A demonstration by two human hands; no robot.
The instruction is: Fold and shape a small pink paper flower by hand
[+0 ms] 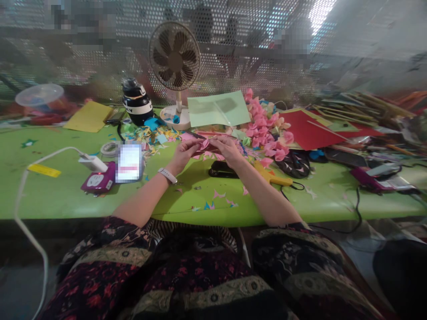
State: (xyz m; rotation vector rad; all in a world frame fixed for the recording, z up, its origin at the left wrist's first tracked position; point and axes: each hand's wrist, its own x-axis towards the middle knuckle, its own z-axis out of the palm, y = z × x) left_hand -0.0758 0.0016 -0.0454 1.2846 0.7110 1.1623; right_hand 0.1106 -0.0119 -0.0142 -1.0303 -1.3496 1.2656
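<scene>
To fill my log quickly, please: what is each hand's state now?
Left hand: closed, holding a pink paper piece.
Right hand: curled close to the same piece; whether it grips cannot be told.

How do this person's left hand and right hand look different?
The left hand has a pale band at its wrist; the right hand has a bare wrist. The right hand is nearer the heap of pink paper shapes; the left hand is farther from it. Both have their fingers at pink paper.
</scene>
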